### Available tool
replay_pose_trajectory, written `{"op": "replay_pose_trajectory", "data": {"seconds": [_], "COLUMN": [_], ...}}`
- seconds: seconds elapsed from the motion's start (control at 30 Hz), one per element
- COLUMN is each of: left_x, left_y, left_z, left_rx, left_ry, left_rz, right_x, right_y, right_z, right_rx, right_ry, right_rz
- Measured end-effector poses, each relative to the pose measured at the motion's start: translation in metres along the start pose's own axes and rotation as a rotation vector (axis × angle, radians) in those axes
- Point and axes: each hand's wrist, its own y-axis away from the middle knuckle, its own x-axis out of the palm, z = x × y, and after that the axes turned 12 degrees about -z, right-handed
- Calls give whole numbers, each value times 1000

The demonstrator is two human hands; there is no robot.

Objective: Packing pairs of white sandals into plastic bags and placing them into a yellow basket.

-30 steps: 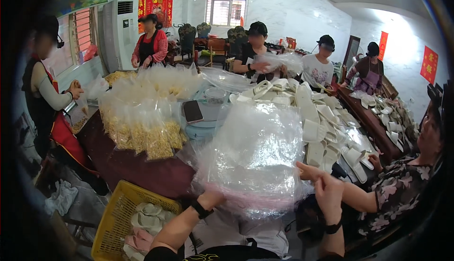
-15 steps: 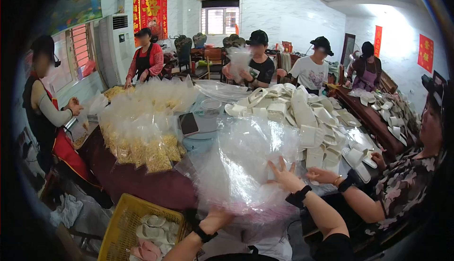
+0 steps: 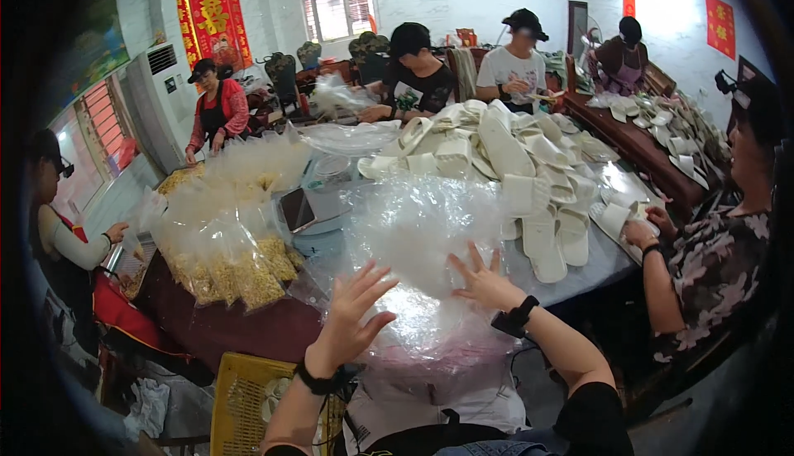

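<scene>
In front of me lies a stack of clear plastic bags [image 3: 422, 233], shiny and crinkled, pinkish along its near edge. My left hand [image 3: 351, 319] is over the stack's left side with its fingers spread; whether it touches the plastic I cannot tell. On the right side my right hand [image 3: 486, 282] lies against the bags, fingers fanned out and holding nothing. Both wrists wear black bands. Beyond and to the right of the bags rises a heap of cream-white slippers [image 3: 504, 150].
Filled bags of yellowish bits [image 3: 231, 257] stand on the left, beside a dark tablet or phone [image 3: 298, 210]. A yellow crate [image 3: 236, 394] is at lower left. Several co-workers surround the table; the person at right [image 3: 719, 249] handles slippers. More slippers [image 3: 662, 125] cover a brown bench.
My left hand has risen from the stack's near-left edge and spread open above it. The right hand stays spread on the bags. My view has shifted; the co-worker at right now handles a slipper.
</scene>
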Motion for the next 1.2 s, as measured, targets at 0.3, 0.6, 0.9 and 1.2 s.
{"op": "replay_pose_trajectory", "data": {"seconds": [0.3, 0.6, 0.9, 1.2], "left_x": [82, 84, 136, 115], "left_y": [36, 68, 58, 37], "left_z": [80, 76, 93, 74], "left_rx": [-69, -306, -250, -328], "left_ry": [-396, -414, -464, -445], "left_rz": [340, 203, 15, 222], "right_x": [-35, -18, -17, -116], "right_y": [10, -59, -110, -87], "right_z": [-22, -6, -35, 0], "right_rx": [400, 240, -6, -73], "right_ry": [-208, -523, -475, 395], "right_rz": [-425, -72, -34, 30]}}
